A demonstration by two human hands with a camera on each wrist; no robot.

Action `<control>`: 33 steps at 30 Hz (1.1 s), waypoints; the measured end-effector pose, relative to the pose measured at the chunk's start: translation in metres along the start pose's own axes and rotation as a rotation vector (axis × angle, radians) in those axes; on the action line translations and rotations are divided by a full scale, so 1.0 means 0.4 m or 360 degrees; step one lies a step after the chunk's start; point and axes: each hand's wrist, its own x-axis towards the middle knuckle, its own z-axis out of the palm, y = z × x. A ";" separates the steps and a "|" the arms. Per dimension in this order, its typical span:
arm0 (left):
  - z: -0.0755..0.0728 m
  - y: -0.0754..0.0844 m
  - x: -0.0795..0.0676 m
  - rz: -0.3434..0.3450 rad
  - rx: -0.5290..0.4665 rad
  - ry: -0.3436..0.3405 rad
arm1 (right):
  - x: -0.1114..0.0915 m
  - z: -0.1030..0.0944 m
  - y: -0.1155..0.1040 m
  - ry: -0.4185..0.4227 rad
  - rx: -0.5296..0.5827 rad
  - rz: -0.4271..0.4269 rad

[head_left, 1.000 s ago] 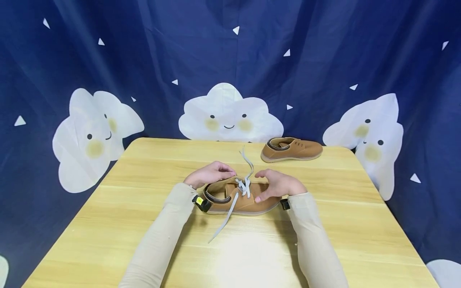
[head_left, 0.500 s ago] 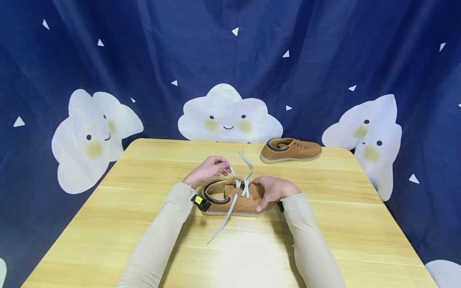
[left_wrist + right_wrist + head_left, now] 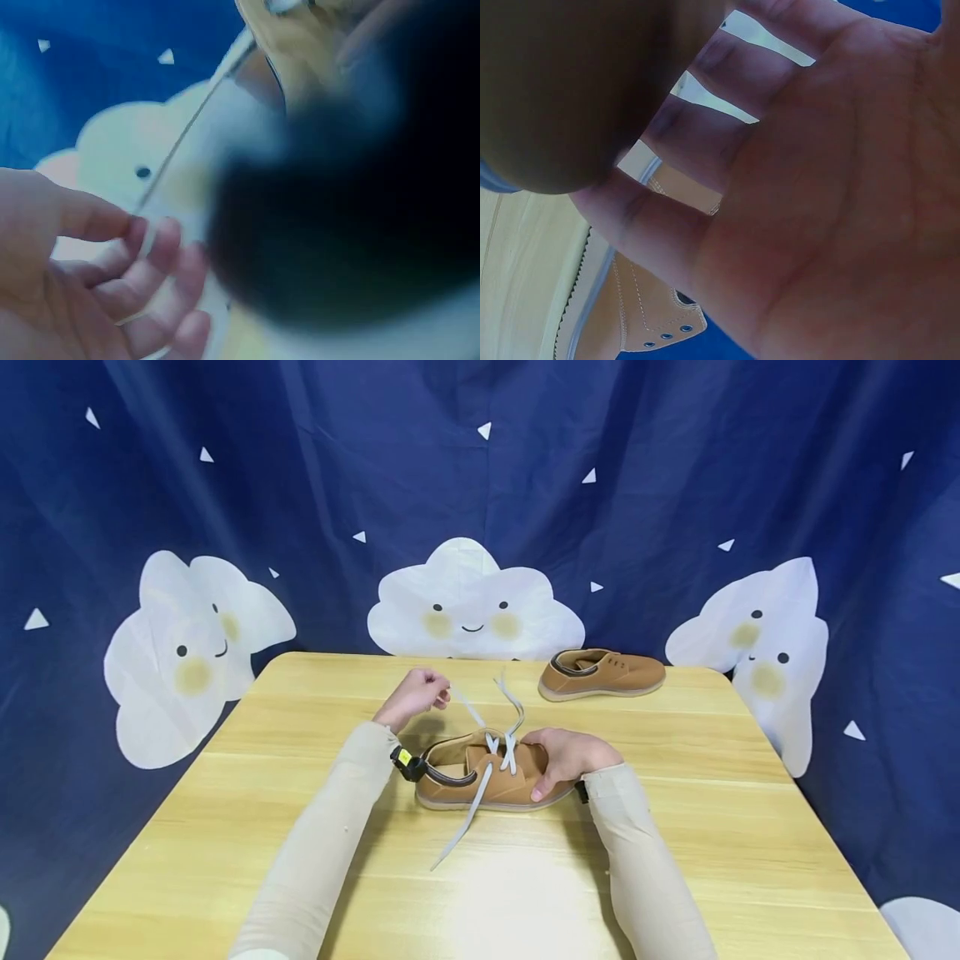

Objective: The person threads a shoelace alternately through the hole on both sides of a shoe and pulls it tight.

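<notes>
A brown shoe [image 3: 453, 781] with a pale grey lace [image 3: 471, 817] stands on the table, toe to the right. My left hand [image 3: 416, 695] is behind and left of its opening, pinching one lace end between thumb and fingertips. In the left wrist view that lace strand [image 3: 182, 139] runs taut from the pinch up to the shoe. My right hand [image 3: 570, 756] grips the toe, thumb on the near side and fingers over the far side. The right wrist view shows the fingers [image 3: 649, 232] curled round the toe. Another lace end stands up behind the tongue; one trails in front.
A second brown shoe [image 3: 626, 675], with bare eyelets, stands at the back right of the wooden table [image 3: 300, 860]. A dark blue curtain [image 3: 330, 460] with cloud prints hangs right behind the table's far edge.
My left hand has drawn the lace end back and left, away from the shoe. My right hand, earlier spread over the toe, has closed round it.
</notes>
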 end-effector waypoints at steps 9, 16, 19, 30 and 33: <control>-0.006 -0.011 -0.027 0.0307 0.0797 -0.0315 | 0.005 0.002 0.002 -0.0010 0.0020 -0.0003; 0.029 0.088 -0.042 0.0624 0.0876 -0.0897 | 0.001 -0.006 0.000 -0.0008 -0.0022 -0.0025; 0.039 0.096 -0.038 0.0656 0.0928 -0.0991 | 0.001 -0.004 0.002 -0.0010 0.0003 -0.0037; 0.025 0.049 -0.011 0.0585 0.0943 -0.0911 | 0.001 0.004 0.001 0.0001 0.0047 -0.0009; 0.023 0.039 -0.001 0.0569 0.0926 -0.0913 | 0.001 0.003 0.003 0.0000 0.0049 -0.0004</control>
